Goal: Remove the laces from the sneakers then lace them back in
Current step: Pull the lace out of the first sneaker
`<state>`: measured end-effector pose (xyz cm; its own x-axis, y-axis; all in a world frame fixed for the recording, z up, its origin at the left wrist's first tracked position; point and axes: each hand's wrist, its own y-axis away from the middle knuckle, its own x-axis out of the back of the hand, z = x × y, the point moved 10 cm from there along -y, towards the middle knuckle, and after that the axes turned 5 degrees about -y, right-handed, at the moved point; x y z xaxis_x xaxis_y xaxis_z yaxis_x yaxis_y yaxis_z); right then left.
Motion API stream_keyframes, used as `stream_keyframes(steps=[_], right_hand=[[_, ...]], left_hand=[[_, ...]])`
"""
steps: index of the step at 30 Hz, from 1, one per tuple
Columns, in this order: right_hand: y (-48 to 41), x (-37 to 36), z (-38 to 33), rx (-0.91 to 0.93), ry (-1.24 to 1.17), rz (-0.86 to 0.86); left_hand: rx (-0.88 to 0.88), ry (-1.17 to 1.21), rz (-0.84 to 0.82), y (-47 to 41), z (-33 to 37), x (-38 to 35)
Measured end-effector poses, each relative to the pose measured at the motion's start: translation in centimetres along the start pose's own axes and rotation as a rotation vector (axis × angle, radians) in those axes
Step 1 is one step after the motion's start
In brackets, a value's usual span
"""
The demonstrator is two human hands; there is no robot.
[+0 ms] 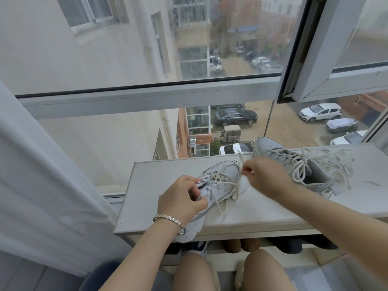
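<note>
Shows, from the head view, a pale grey sneaker lying toe-away on the white shelf top by the window, heel overhanging the near edge, cream lace slack and looping loose from the upper eyelets, and a second sneaker just beyond to the right, laced and tied in a bow. Grips the near shoe's tongue and collar with the left hand, fingers curled, thumb pressed in, silver bracelet at the wrist. Holds one lace end up with the right hand, above the toe, thumb and forefinger pinching it.
</note>
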<state>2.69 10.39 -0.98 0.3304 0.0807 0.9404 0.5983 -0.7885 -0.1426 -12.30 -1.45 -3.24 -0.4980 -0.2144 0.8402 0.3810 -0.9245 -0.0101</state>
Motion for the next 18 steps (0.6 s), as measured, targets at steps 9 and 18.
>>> stream_keyframes(steps=[9,18], right_hand=[[0.8,-1.1,-4.6,0.22,-0.16,-0.187],[0.1,-2.5,-5.0,0.155,-0.221,-0.124]], left_hand=[[0.015,-0.007,-0.006,0.0,0.1,-0.2],[0.025,-0.008,0.002,0.0,0.0,-0.1]])
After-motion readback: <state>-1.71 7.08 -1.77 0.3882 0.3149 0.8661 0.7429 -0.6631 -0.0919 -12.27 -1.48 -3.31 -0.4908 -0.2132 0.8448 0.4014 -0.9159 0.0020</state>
